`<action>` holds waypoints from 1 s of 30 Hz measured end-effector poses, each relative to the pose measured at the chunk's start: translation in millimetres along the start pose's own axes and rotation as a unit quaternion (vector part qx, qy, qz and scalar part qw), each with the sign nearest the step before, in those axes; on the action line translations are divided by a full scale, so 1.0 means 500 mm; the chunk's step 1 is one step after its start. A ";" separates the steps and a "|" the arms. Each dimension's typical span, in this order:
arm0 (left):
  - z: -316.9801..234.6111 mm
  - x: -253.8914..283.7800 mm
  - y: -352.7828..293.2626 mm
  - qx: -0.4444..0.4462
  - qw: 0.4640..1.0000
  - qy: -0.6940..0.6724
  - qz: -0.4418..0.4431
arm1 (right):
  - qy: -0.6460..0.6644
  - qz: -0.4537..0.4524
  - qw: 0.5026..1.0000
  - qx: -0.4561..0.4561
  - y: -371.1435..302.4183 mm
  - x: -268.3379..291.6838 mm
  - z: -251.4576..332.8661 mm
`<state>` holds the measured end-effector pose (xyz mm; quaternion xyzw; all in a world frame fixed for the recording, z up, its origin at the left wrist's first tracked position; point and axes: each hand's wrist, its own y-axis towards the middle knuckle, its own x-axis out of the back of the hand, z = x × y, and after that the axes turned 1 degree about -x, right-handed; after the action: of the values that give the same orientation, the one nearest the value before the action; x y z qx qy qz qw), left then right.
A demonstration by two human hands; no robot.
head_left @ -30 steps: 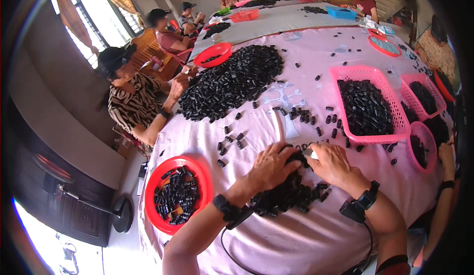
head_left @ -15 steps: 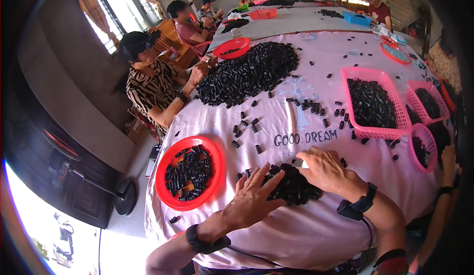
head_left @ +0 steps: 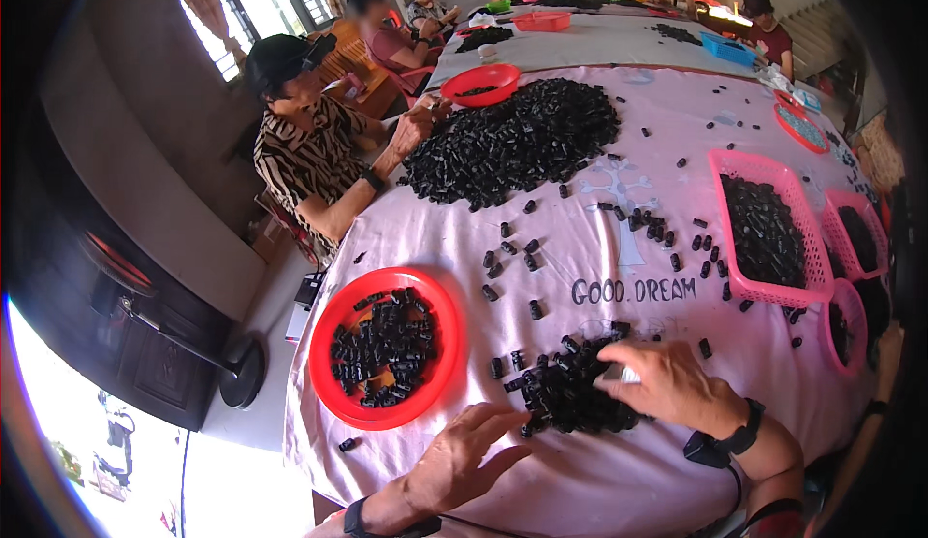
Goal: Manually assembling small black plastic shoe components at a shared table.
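Note:
A low pile of small black cylindrical plastic parts (head_left: 565, 398) lies on the pink cloth between my hands. My left hand (head_left: 466, 461) is open, fingers stretched and thumb apart, just left of the pile's near side and holding nothing. Over the pile's right side, my right hand (head_left: 667, 381) has its fingers curled around a small white object (head_left: 629, 375); only a bit of it shows, so its kind is unclear. A red round tray (head_left: 450, 354) with more black parts in it stands left of the pile.
A large heap of black parts (head_left: 522, 142) lies farther back beside a co-worker (head_left: 319, 151). Pink baskets (head_left: 822, 291) of parts stand to the right. Loose parts (head_left: 643, 224) are scattered between. Another person's arm (head_left: 884, 374) reaches in at the right edge. More people sit around the far tables.
My left hand has drawn back from the pile toward me and left, uncovering its left side. My right hand stays at the pile's right with the white object. The whole view has shifted slightly.

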<state>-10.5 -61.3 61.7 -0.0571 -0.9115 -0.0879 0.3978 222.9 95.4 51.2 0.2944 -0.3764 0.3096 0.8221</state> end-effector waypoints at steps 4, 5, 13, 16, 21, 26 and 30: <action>0.015 0.003 -0.036 0.115 0.990 -0.062 0.060 | 0.006 0.078 0.995 0.061 -0.010 -0.012 0.009; 0.027 -0.003 -0.050 0.098 0.989 -0.078 0.073 | -0.002 0.080 0.995 0.050 -0.004 -0.008 0.009; -0.005 0.015 -0.069 0.167 0.980 -0.087 0.062 | -0.029 -0.011 0.999 0.004 0.008 -0.001 -0.012; -0.003 0.003 -0.035 0.142 0.989 -0.040 0.006 | 0.024 0.032 0.998 0.047 0.001 -0.018 0.009; 0.045 -0.053 0.044 0.040 0.999 -0.027 -0.015 | -0.016 0.016 0.999 0.040 -0.007 -0.030 -0.009; 0.016 -0.050 0.065 0.049 0.997 -0.050 -0.029 | 0.027 0.002 0.999 -0.022 0.007 0.003 0.008; 0.026 -0.050 0.068 0.040 0.999 -0.025 -0.027 | 0.084 0.048 0.995 0.001 0.000 -0.015 0.011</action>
<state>3.0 -26.1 38.4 -0.0189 -0.9252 -0.0607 0.3741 216.4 89.4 48.0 0.2497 -0.3192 0.3733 0.8345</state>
